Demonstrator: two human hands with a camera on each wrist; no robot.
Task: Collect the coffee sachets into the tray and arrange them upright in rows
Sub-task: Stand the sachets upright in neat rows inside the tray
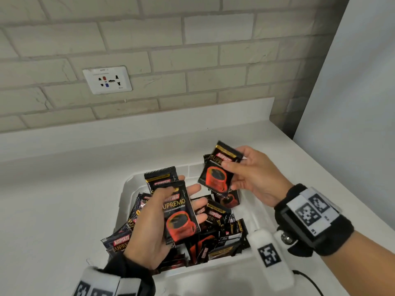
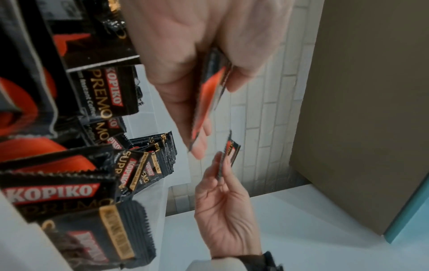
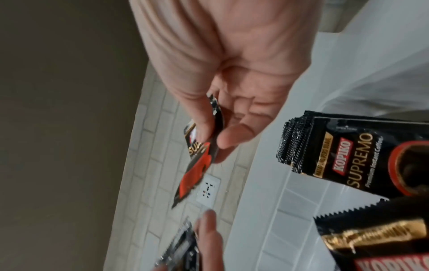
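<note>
Sachets (image 1: pixel 215 227) loose in white tray (image 1: pixel 126 189), one pinched in each hand (image 1: pixel 154 227) (image 1: pixel 254 178), wall socket (image 1: pixel 107 80) behind.

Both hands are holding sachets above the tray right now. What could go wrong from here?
1. The left hand holds a small stack of sachets under the thumb alone; they may fan out or slip.
2. The loose pile in the tray lies flat and crisscrossed, so the right hand's sachet may not stand upright.
3. One sachet overhangs the tray's left rim and could fall out.
</note>
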